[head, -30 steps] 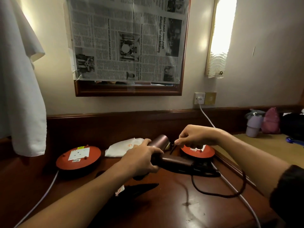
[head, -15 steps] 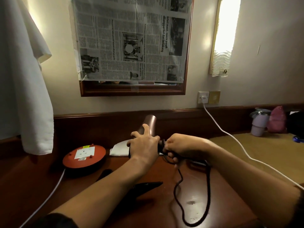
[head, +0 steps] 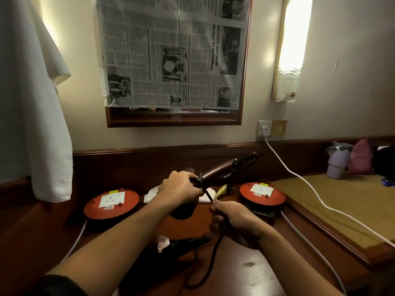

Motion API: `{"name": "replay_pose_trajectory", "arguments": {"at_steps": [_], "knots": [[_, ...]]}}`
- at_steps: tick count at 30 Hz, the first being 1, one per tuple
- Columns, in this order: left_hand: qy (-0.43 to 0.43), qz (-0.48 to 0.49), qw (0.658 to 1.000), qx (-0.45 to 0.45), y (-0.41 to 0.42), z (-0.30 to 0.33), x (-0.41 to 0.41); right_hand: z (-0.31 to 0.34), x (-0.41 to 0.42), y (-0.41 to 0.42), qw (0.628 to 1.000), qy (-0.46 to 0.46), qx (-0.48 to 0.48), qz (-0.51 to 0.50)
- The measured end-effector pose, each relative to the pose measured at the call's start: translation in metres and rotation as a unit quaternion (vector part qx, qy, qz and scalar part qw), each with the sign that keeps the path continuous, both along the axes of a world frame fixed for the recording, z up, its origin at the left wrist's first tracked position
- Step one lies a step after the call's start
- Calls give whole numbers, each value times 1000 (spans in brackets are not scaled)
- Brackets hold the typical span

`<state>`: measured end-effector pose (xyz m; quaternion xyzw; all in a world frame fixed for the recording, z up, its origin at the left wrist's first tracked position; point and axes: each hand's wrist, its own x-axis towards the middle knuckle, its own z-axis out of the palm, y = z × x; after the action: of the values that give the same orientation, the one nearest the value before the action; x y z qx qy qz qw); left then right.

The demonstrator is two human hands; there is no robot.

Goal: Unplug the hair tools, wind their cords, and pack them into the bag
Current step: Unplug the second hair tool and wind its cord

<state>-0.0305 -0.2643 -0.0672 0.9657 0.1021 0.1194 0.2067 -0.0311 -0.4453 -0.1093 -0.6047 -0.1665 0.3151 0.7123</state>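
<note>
Room: a dark wooden vanity counter (head: pixel 256 274) runs under a mirror (head: pixel 173 118) papered over with newspaper (head: pixel 171 52); a white towel (head: pixel 32 103) hangs at far left and a wall socket (head: pixel 265 128) sits to the right of the mirror.
Hair dryer: the brown hair dryer (head: pixel 224 169) is held up above the middle of the counter, its handle slanting up and to the right.
Left hand: the left hand (head: pixel 179 188) is wrapped around the dryer near its body, where one turn of the dark cord (head: pixel 206 192) already crosses.
Right hand: the right hand (head: pixel 233 216) is closed around the cord just near of the dryer, pulling it taut — the rest hangs down and curls on the near counter.
Other tool: a black hair tool (head: pixel 181 244) lies on the counter near the forearms, untouched; I cannot tell where its cord goes.
Reels: two orange extension reels (head: pixel 111 202) (head: pixel 263 192) sit left and right; a white cable (head: pixel 299 176) runs from the socket down the right side.
Bag: a white bag-like thing (head: pixel 205 194) lies behind the hands, mostly hidden.
Doing it well: keep light tension with the right hand and lay each turn beside the last along the handle — no crossing, no hard bend at the cord's root. Feed slack from the counter loop so it does not snag the black tool, and tuck the plug end under the final turn.
</note>
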Motion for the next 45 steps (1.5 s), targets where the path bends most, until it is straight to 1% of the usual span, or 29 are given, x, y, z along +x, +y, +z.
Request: {"name": "replay_pose_trajectory", "arguments": {"at_steps": [3,6,10,14,15,17,19,21,22,24,25,29,31,33,35,36,37,39,42,45], "knots": [[11,-24,999,-20,5,3,-1,-1,7,-6,1000,-10,3,14],[22,-50,997,-50,9,10,-6,4,21,-17,999,-8,-39,26],[40,-95,989,-105,13,22,-15,10,41,-33,994,-44,-90,39],[54,-146,980,-126,13,31,-18,14,53,-44,992,-84,-67,68],[60,-157,977,-131,13,33,-19,15,56,-45,991,-88,-70,68],[75,-181,973,-122,11,35,-22,18,59,-45,986,-111,-116,52],[91,-200,971,-96,6,37,-26,24,62,-49,970,-154,-188,10],[94,-210,971,-65,0,37,-30,39,64,-52,943,-210,-257,-37],[86,-211,973,-38,-3,38,-32,50,65,-53,921,-252,-294,-32],[65,-202,976,40,-9,38,-33,73,62,-48,869,-321,-376,22],[59,-193,976,81,-12,37,-33,82,60,-45,857,-326,-398,37],[40,-167,958,230,-26,28,-27,104,58,-39,859,-304,-409,50],[18,-141,948,286,-32,20,-25,107,53,-35,865,-280,-412,56],[1,-107,945,309,-37,11,-24,108,44,-29,859,-273,-429,56],[-10,-66,943,325,-43,6,-23,105,34,-23,843,-300,-444,50],[-16,-45,942,332,-46,5,-21,102,30,-20,841,-310,-441,48],[-23,-25,942,333,-48,5,-19,99,26,-17,846,-308,-432,43],[-42,7,953,301,-49,4,-13,91,20,-13,874,-293,-387,22],[-66,28,977,199,-43,7,-7,71,16,-14,924,-255,-286,-20],[-61,10,994,91,-39,12,-8,47,14,-21,954,-226,-195,-32]]}}
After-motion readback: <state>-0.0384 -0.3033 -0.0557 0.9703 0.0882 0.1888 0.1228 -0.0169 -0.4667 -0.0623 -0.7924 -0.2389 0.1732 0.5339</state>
